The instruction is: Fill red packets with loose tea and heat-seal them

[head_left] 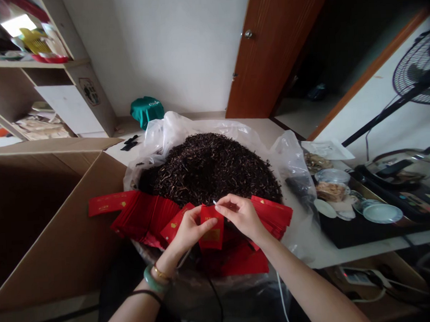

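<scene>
My left hand [190,229] and my right hand [239,214] both pinch one small red packet [212,231] at its top edge, holding it upright in front of me. Just behind it a big heap of dark loose tea leaves [211,168] fills a clear plastic bag [290,162]. Several more red packets [146,215] lie fanned along the near rim of the heap, to the left, to the right [273,213] and under my hands. A green bangle and a thin bracelet sit on my left wrist.
A large open cardboard box [56,222] stands at the left. At the right a dark tea tray [366,225] carries white cups, saucers and a metal kettle [402,165]. A fan, a brown door [277,47] and wooden shelves [34,84] stand behind.
</scene>
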The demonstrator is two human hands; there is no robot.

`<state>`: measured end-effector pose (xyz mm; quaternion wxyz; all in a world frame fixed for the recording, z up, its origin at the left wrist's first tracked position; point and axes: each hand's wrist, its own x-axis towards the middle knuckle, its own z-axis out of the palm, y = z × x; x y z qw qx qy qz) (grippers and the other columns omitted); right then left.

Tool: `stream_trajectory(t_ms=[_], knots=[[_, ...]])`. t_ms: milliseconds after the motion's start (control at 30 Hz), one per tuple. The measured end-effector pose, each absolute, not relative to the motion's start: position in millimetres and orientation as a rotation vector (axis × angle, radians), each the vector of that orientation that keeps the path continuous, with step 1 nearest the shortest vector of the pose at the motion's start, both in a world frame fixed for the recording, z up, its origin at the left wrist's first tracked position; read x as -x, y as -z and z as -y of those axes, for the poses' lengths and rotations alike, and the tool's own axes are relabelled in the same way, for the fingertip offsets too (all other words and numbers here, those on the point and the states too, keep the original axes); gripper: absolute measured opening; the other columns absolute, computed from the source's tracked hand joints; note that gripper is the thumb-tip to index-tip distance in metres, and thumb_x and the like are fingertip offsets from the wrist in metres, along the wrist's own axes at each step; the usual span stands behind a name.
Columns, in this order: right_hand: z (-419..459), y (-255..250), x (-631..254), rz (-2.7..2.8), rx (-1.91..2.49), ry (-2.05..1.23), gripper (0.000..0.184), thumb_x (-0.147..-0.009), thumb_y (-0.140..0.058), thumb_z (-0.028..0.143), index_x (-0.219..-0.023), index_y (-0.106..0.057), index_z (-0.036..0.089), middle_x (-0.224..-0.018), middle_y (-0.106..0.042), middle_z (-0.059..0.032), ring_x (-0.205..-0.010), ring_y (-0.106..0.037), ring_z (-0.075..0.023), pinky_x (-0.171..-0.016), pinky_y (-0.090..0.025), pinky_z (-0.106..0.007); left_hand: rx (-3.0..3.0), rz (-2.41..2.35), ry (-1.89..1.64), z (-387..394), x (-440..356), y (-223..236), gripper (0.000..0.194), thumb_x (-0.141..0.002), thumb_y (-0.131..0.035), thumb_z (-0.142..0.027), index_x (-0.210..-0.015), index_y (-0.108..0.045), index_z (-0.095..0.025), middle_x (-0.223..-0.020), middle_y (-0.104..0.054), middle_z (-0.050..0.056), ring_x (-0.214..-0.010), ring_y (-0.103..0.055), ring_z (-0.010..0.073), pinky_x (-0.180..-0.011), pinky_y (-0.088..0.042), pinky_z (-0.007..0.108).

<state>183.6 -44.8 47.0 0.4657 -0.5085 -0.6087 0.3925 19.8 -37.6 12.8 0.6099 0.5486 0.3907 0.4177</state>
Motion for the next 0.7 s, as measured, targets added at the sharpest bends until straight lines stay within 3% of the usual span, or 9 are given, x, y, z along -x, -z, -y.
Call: stream_trajectory(t_ms=[167, 400, 567, 700], knots=[[45.7, -42.0, -180.5, 1.453, 1.257, -1.031, 0.02, -0.074, -0.067, 0.039, -0.074, -0.064, 0.019, -0.07, -0.067, -0.0021, -0.051, -0.056, -0.0124, -0.041, -0.045, -0.023, -1.315, -0.874, -0.954, 39.6, -24.4, -12.0, 0.053, -0.062, -0.08, -0.037, -0.106, -0.062, -0.013, -0.092, -0.071, 0.006, -0.08, -0.066, 0.0193, -0.073, -0.053, 0.029], [45.3, -45.0, -183.9, 1.669, 1.227, -0.77, 0.007, -0.078, -0.062, 0.027, -0.083, -0.063, 0.021, -0.081, -0.068, -0.0034, -0.072, -0.064, -0.0165, -0.057, -0.05, -0.025, -1.365, -1.093, -1.01, 39.1, -24.8, -3.2, 0.032, -0.06, -0.078, -0.035, -0.076, -0.059, -0.015, -0.071, -0.068, 0.0, -0.063, -0.061, 0.0154, -0.058, -0.05, 0.024], [45.5, -51.7, -191.1, 1.876, 1.209, -0.659, 0.007, -0.079, -0.064, 0.023, -0.078, -0.057, 0.021, -0.077, -0.062, -0.0009, -0.069, -0.06, -0.015, -0.057, -0.047, -0.024, -1.602, -1.125, -1.027, 39.4, -24.8, 0.1, 0.027, -0.064, -0.074, -0.034, -0.077, -0.061, -0.015, -0.066, -0.066, -0.002, -0.059, -0.058, 0.0137, -0.053, -0.046, 0.022], [46.6, -55.1, -197.8, 2.097, 1.217, -0.488, 0.016, -0.079, -0.067, 0.02, -0.075, -0.052, 0.021, -0.075, -0.058, 0.0005, -0.071, -0.057, -0.0157, -0.064, -0.046, -0.026, -1.736, -1.083, -0.997, 40.9, -24.9, -3.1, 0.031, -0.068, -0.073, -0.032, -0.093, -0.065, -0.016, -0.081, -0.072, 0.001, -0.072, -0.064, 0.0179, -0.067, -0.051, 0.026]])
